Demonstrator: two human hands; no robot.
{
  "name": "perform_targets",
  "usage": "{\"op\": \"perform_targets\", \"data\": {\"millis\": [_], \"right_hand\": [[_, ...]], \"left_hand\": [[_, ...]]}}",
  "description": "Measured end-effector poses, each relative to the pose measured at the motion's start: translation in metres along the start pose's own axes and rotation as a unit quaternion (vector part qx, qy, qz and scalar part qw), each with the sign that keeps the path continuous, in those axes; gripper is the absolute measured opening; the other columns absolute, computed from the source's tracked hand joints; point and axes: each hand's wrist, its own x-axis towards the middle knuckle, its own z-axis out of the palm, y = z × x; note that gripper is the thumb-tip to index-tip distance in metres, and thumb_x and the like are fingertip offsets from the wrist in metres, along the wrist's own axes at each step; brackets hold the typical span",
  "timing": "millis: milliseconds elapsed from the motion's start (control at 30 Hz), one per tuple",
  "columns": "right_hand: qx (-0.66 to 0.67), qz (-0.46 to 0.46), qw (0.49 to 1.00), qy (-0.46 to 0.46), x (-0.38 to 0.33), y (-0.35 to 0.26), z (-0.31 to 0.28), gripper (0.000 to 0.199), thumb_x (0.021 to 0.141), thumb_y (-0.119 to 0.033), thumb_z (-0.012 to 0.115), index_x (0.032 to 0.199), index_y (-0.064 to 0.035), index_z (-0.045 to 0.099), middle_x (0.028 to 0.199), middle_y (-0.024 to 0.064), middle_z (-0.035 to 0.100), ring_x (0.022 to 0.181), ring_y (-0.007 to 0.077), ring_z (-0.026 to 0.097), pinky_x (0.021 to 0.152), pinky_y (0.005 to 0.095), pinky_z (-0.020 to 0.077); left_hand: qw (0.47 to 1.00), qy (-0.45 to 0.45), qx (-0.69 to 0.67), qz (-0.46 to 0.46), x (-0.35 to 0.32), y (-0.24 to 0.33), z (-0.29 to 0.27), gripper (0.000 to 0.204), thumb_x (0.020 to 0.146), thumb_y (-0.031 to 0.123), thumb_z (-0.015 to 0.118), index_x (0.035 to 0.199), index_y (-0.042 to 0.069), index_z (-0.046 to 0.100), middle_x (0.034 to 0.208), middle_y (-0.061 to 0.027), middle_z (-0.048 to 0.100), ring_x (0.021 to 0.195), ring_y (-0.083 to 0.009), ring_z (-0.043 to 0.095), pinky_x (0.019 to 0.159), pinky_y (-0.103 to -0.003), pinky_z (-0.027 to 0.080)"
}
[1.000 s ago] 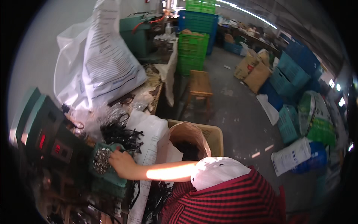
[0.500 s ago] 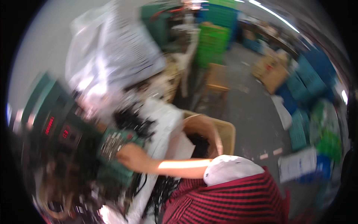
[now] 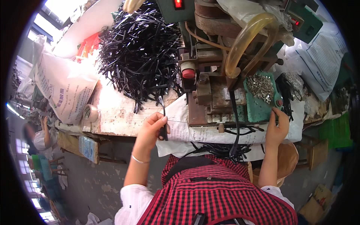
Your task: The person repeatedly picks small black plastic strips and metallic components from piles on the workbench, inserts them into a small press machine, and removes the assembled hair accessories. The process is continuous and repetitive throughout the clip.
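Step, as judged: feeding black strip to press. Left hand (image 3: 152, 129), frame centre-left, pinches strip (image 3: 163, 123) w/ fingers closed, just below strip pile (image 3: 140, 48). Right hand (image 3: 277, 127) curled on edge of green tray (image 3: 258, 107) w/ small metal bits. Next prob needs strip lined up at machine (image 3: 210, 93).

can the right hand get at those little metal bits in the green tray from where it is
Probably yes. The right hand rests at the green tray's near edge, and the metal bits lie uncovered just beyond its fingers.
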Motion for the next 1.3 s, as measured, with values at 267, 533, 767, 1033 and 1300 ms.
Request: {"op": "perform_targets", "data": {"millis": [267, 533, 767, 1033, 1300], "right_hand": [[0.288, 0.015, 0.951, -0.110, 0.069, -0.088, -0.017, 0.013, 0.088, 0.001, 0.071, 0.101, 0.0000, 0.073, 0.098, 0.0091, 0.074, 0.095, 0.0213, 0.069, 0.087, 0.0316, 0.0514], [0.401, 0.081, 0.909, -0.078, 0.065, -0.120, 0.042, 0.032, 0.085, 0.002, 0.075, 0.115, 0.0008, 0.063, 0.102, 0.0091, 0.071, 0.093, 0.0158, 0.070, 0.084, 0.0287, 0.0531], [0.488, 0.147, 0.857, -0.073, 0.063, -0.128, 0.042, 0.039, 0.088, 0.002, 0.074, 0.123, 0.0025, 0.059, 0.111, 0.0084, 0.071, 0.096, 0.0131, 0.068, 0.088, 0.0265, 0.0517], [0.532, 0.146, 0.818, -0.161, 0.064, -0.155, -0.001, 0.058, 0.086, 0.002, 0.071, 0.140, 0.0020, 0.050, 0.119, 0.0147, 0.071, 0.109, 0.0171, 0.067, 0.099, 0.0307, 0.0492], [0.324, 0.124, 0.932, -0.109, 0.104, -0.043, 0.010, 0.033, 0.090, -0.008, 0.070, 0.123, -0.0031, 0.069, 0.113, 0.0089, 0.075, 0.111, 0.0179, 0.067, 0.096, 0.0342, 0.0510]], "left_hand": [[0.894, 0.066, -0.009, 0.444, 0.029, 0.075, 0.080, 0.015, 0.098, -0.004, 0.064, 0.109, 0.002, 0.056, 0.103, -0.0097, 0.070, 0.086, -0.0102, 0.063, 0.076, -0.023, 0.051], [0.925, 0.111, -0.015, 0.362, 0.031, 0.021, 0.072, 0.012, 0.107, 0.012, 0.058, 0.100, 0.004, 0.055, 0.083, -0.0094, 0.070, 0.067, -0.0102, 0.060, 0.061, -0.024, 0.049], [0.812, 0.122, 0.052, 0.569, 0.026, 0.066, 0.111, 0.004, 0.103, 0.004, 0.060, 0.105, 0.000, 0.060, 0.094, -0.0136, 0.072, 0.084, -0.0154, 0.065, 0.077, -0.028, 0.051], [0.665, 0.042, 0.225, 0.711, 0.024, 0.114, 0.148, 0.024, 0.088, -0.016, 0.067, 0.107, -0.003, 0.060, 0.091, -0.0168, 0.071, 0.085, -0.0243, 0.069, 0.080, -0.030, 0.056], [0.492, -0.040, 0.468, 0.733, 0.031, 0.053, 0.180, 0.023, 0.076, 0.009, 0.086, 0.094, 0.007, 0.071, 0.099, -0.0094, 0.076, 0.061, -0.0160, 0.062, 0.053, -0.028, 0.048]]}}
